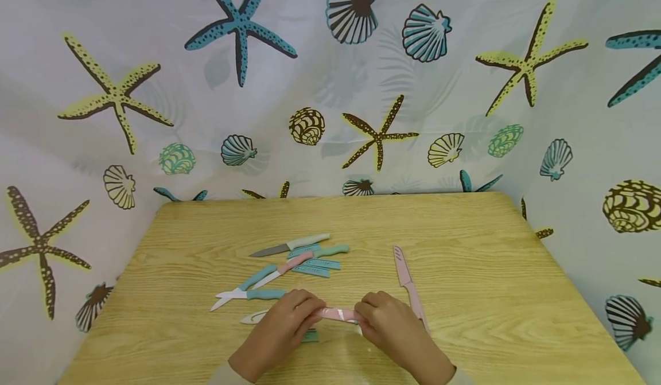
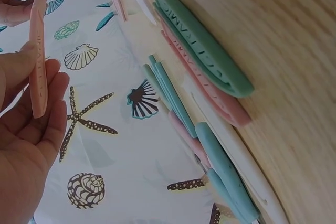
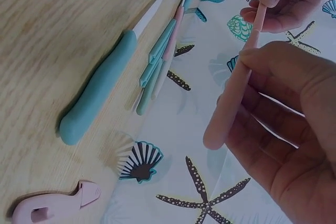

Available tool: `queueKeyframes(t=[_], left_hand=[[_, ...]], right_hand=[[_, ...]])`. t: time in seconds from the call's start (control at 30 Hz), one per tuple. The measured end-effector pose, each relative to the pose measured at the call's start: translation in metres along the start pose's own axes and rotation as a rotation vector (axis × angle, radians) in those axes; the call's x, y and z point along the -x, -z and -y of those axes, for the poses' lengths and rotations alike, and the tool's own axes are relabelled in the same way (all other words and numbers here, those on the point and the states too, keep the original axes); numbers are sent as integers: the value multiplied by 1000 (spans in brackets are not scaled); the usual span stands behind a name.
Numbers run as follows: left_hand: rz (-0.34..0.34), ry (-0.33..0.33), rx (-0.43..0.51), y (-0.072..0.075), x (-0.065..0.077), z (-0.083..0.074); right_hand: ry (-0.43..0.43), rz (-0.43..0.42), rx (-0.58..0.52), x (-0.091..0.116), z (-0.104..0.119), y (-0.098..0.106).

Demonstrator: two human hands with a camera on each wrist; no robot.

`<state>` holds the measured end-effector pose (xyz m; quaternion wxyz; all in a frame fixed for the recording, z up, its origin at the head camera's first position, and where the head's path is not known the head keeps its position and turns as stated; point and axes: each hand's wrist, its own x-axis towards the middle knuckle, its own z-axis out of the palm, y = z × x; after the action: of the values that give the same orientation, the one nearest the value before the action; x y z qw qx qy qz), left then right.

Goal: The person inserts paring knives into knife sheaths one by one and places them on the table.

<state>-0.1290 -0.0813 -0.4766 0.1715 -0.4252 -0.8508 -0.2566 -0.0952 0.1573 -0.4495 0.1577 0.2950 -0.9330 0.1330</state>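
Both hands hold one pink knife (image 1: 338, 314) with a pink blade cover, level above the front of the table. My left hand (image 1: 281, 325) pinches the end with raised lettering, the cover (image 2: 38, 72), between thumb and fingers. At the other end, the smooth handle (image 3: 226, 111) lies between the thumb and curled fingers of my right hand (image 1: 395, 330). The blade is hidden. Beneath the left hand are a green blade cover (image 1: 310, 335) and a white piece (image 1: 254, 318). A teal-handled knife (image 3: 100, 85) with a white blade lies below the right hand.
Left of centre lie teal-handled knives (image 1: 265, 295), a pink-handled knife (image 1: 294, 261), a grey-bladed knife (image 1: 307, 241) and teal blade covers (image 1: 312, 271). A long pink covered knife (image 1: 408, 284) lies to the right. Patterned cloth (image 1: 330, 86) hangs behind the wooden table (image 1: 490, 259).
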Motion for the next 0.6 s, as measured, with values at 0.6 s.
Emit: queueKeyframes(t=[0.6], left_hand=[[52,184,-96,21,14,26]], right_hand=[[-148,-49,3,5,-29,12]])
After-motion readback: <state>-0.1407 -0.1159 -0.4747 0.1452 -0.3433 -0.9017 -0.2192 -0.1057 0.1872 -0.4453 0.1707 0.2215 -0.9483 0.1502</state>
